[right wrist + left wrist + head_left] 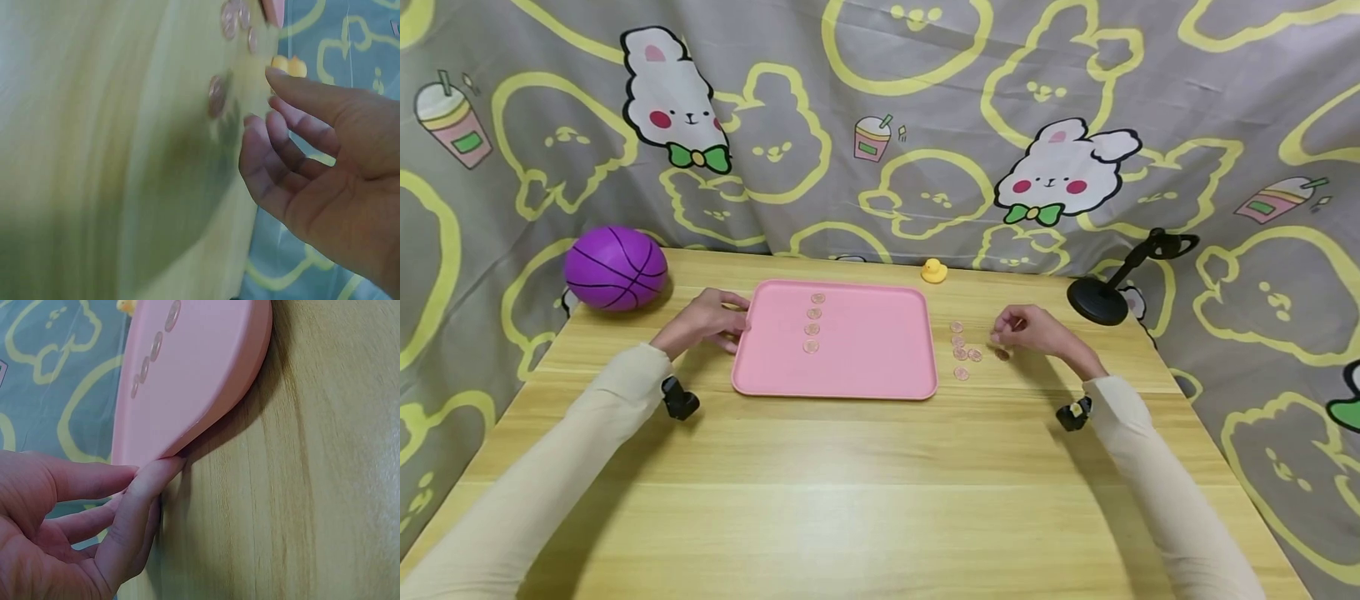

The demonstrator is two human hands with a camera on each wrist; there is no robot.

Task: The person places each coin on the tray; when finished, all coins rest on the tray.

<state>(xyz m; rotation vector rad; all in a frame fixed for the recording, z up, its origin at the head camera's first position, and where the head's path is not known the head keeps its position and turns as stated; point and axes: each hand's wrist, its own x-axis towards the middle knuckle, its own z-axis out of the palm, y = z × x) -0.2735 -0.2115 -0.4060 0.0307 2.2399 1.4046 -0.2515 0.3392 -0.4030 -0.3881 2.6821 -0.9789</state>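
My left hand (709,318) pinches the left rim of a pink tray (872,367), thumb and fingers meeting at its edge in the left wrist view. Several small copper-coloured coins (813,329) lie in a column on the tray. To the right of the tray, more coins (960,353) lie loose on the wooden table (842,475). Over the rightmost coin (217,97) hovers my right hand (1033,327), its thumb apart from the loosely bent fingers. Nothing shows between those fingers in the right wrist view.
A purple ball (616,268) sits at the table's back left corner. Behind the tray stands a yellow rubber duck (934,271). A black stand (1099,300) with a round base is at the back right. A patterned curtain (925,100) hangs along the table's far edge.
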